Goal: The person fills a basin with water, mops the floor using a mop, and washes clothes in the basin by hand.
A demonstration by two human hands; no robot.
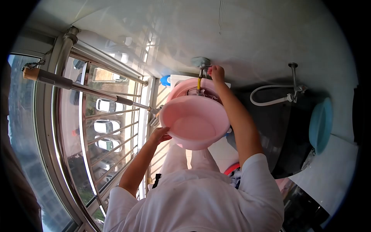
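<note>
Basin in my left hand, right hand at tap

My left hand [161, 134] pinches the left rim of the basin [193, 125], thumb over the edge: smooth pink plastic, round, held tilted in front of me. My right hand [217, 73] is up at the metal tap [202, 65], fingers curled; can't tell if they grip it. Second tub [180, 88], also pink, sits far side, below the tap, cloth inside, its near part blocked by the basin. Yellow tube [199, 84] under the tap. Left: shiny steel railing [85, 127], long pole [96, 91] with grey grip slanting across. Right: white hose [268, 102], flexible, on a metal valve [297, 91]; dark flat surface [266, 127]; oval teal bowl [320, 125]. Glossy pale wall [251, 42] at far side.
</note>
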